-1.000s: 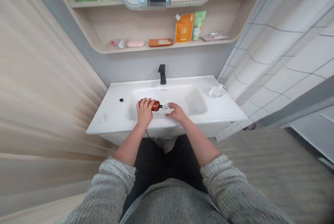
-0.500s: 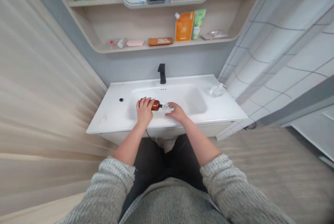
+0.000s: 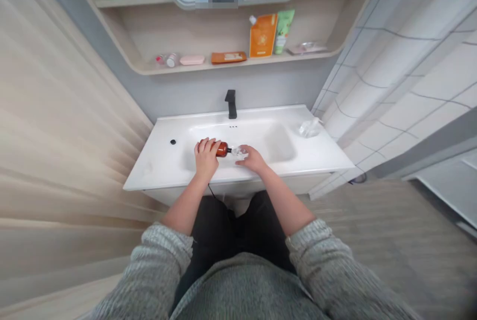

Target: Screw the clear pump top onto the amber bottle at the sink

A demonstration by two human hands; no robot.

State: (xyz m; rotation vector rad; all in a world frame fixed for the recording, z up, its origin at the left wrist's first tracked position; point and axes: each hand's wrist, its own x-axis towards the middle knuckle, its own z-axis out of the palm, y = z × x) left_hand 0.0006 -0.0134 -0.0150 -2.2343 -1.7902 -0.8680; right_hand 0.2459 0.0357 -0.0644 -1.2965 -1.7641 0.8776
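Observation:
My left hand (image 3: 206,158) is wrapped round a brown bottle (image 3: 222,149), which lies nearly sideways over the sink basin (image 3: 281,143). Its narrow black neck points right, toward a small clear object (image 3: 239,152). That object looks like transparent plastic, and its exact shape is hard to make out. Curled around it from the right are the fingers of my right hand (image 3: 254,158). Bottle neck and clear object meet or nearly meet; I cannot tell whether they touch. Part of the bottle is hidden under my left fingers.
A black faucet (image 3: 231,104) stands behind the basin. On the counter's right lies a crumpled-looking clear plastic item (image 3: 310,127); a small black round piece (image 3: 173,142) is at left. Above, a shelf (image 3: 194,65) carries an orange pouch (image 3: 263,36), a green tube (image 3: 284,32) and several small items.

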